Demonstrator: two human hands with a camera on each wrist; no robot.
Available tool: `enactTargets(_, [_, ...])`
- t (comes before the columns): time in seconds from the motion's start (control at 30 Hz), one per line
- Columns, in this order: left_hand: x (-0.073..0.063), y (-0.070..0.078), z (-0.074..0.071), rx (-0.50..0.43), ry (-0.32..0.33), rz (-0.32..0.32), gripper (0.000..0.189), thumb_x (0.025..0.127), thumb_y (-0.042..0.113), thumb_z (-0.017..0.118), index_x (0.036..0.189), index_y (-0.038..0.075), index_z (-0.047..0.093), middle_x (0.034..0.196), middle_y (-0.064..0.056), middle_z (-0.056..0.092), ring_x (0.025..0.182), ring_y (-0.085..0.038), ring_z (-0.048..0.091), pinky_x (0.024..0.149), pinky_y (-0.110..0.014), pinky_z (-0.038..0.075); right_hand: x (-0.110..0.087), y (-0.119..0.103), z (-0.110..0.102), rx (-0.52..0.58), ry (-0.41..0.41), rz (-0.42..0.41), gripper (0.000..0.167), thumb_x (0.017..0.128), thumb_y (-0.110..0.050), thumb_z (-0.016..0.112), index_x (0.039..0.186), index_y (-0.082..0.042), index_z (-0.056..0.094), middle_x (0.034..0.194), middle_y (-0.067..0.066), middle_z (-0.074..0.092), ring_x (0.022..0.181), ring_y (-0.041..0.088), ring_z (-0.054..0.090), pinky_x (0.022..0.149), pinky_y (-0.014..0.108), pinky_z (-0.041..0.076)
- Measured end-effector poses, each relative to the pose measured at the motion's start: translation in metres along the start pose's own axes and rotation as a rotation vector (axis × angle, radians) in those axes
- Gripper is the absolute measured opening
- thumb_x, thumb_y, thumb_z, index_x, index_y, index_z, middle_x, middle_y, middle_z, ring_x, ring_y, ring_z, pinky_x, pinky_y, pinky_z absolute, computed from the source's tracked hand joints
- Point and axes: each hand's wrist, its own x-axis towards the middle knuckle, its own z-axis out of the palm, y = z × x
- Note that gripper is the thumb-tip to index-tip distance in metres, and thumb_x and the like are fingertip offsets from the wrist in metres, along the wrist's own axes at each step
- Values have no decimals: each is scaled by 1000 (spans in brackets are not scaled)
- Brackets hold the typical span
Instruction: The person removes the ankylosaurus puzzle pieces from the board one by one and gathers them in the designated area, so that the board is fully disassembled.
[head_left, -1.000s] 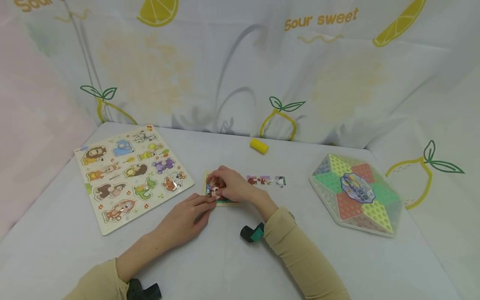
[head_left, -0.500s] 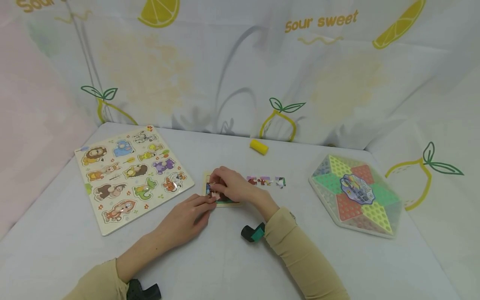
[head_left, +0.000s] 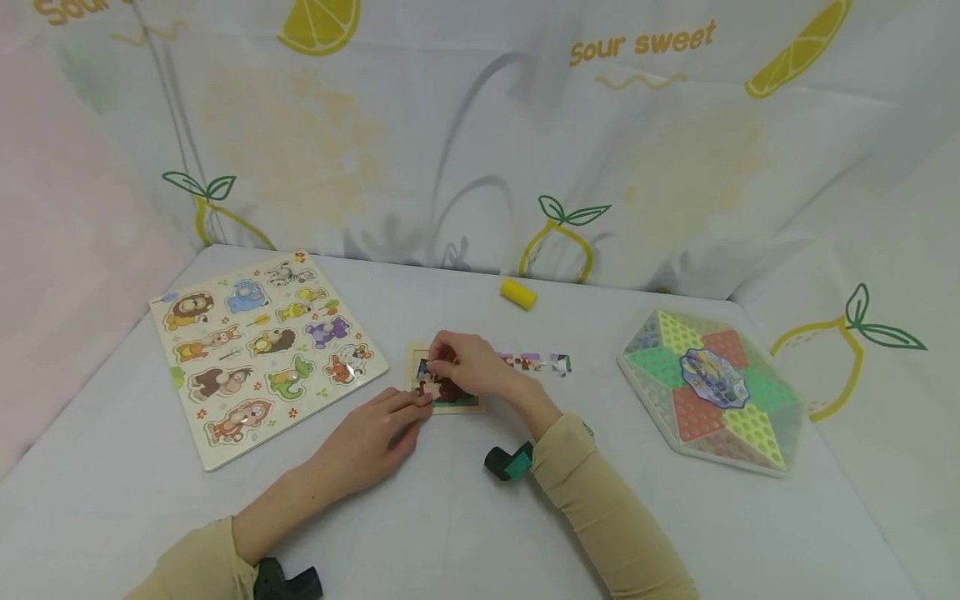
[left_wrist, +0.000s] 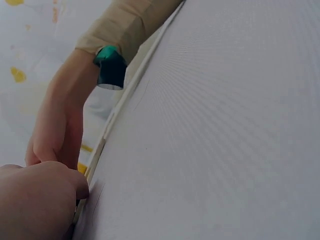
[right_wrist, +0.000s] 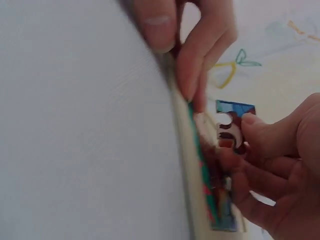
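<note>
A small jigsaw puzzle in a pale wooden tray (head_left: 459,410) lies at the middle of the table, partly covered by the hands. My right hand (head_left: 476,367) is over its upper right part and pinches a brown-and-blue puzzle piece (right_wrist: 235,121) between thumb and fingers, tilted up off the tray in the right wrist view. At the tray's lower left corner, my left hand (head_left: 375,437) holds the edge, thumb outside and fingertips on the picture. A pinkish patch (head_left: 431,390) of the puzzle shows beside those fingertips. Loose puzzle pieces (head_left: 528,362) lie in a row to the right.
A large animal puzzle board (head_left: 258,354) lies on the left. On the right stands a hexagonal board game box (head_left: 716,387). A yellow cylinder (head_left: 518,293) lies near the back edge, before a lemon-printed cloth (head_left: 480,142).
My right hand has drawn back a little to the right, uncovering more of the puzzle picture. My left hand stays at the tray corner.
</note>
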Motion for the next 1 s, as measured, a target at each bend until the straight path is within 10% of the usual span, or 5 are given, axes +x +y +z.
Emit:
enactTargets(0.37, [1, 0, 2, 32, 21, -7, 26, 88, 10, 72, 114, 12, 74, 116, -2, 72, 105, -16, 65, 84, -36, 59, -38, 6, -47, 51, 74, 51, 18, 94, -19, 72, 108, -8, 67, 90, 1, 71, 78, 14, 62, 70, 27, 52])
enactTargets(0.63, [-2, 2, 1, 135, -33, 16, 37, 94, 18, 67, 131, 17, 68, 118, 0, 66, 99, -13, 57, 56, -25, 52, -71, 40, -66, 170, 137, 184, 13, 92, -15, 73, 103, -7, 72, 81, 5, 72, 70, 25, 68, 69, 36, 57])
enactTargets(1.0, [-2, 6, 0, 128, -83, 1, 39, 98, 23, 63, 136, 16, 64, 124, -1, 63, 106, -13, 54, 75, -30, 57, -70, 48, -56, 150, -15, 234, 12, 89, -9, 76, 99, -5, 72, 91, 6, 70, 72, 16, 67, 71, 26, 57])
